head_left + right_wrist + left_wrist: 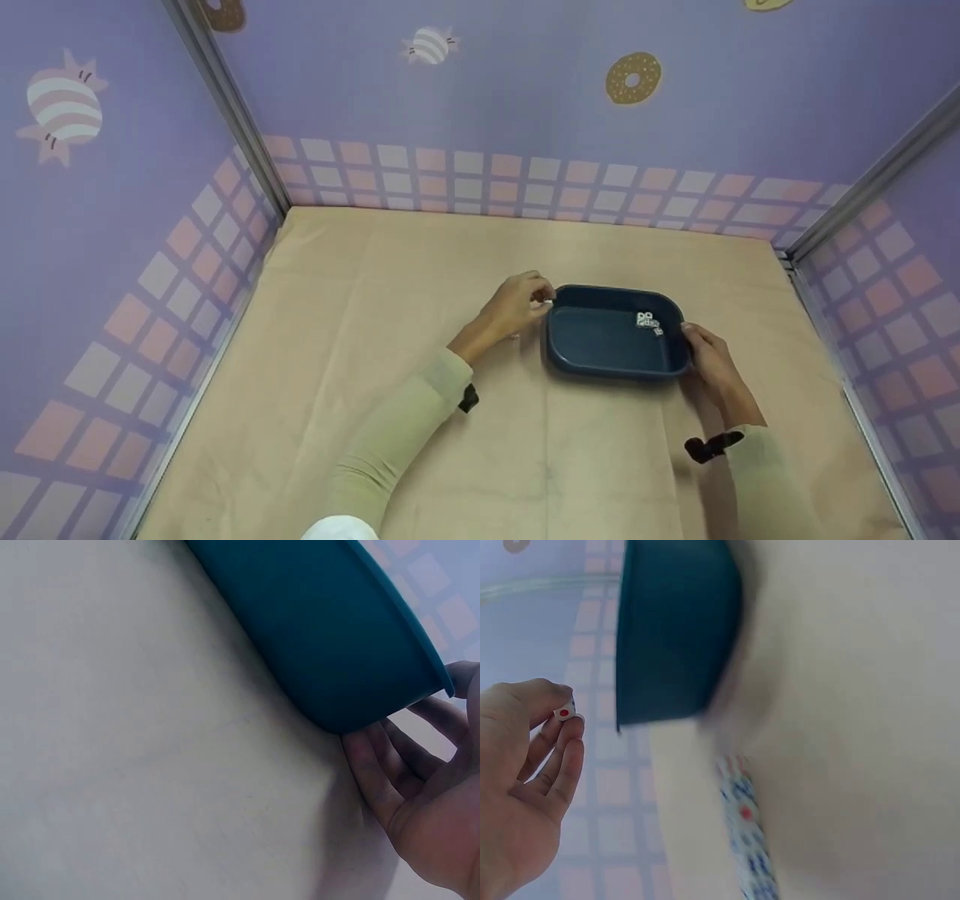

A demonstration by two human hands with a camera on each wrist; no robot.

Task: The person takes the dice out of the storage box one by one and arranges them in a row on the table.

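Note:
My left hand (pixel 519 304) pinches a small white die (pixel 565 713) between thumb and fingertips, with a red dot showing on one face. It is just outside the left end of a dark blue plastic tray (pixel 611 372). Several dice (pixel 646 320) lie in a cluster inside, toward the tray's right end. At that end my right hand (pixel 714 364) grips the tray, thumb at the rim and fingers against the outer wall, as the right wrist view shows. A row of dice (pixel 748 832) on the table appears in the left wrist view, mostly hidden by my left hand from above.
A beige cloth (pixel 420 270) covers the table. Purple panels with pink and white squares (pixel 506 176) enclose it at the back and both sides, joined by metal posts (pixel 240 124) at the corners. A white rounded thing (pixel 341 528) shows at the bottom edge.

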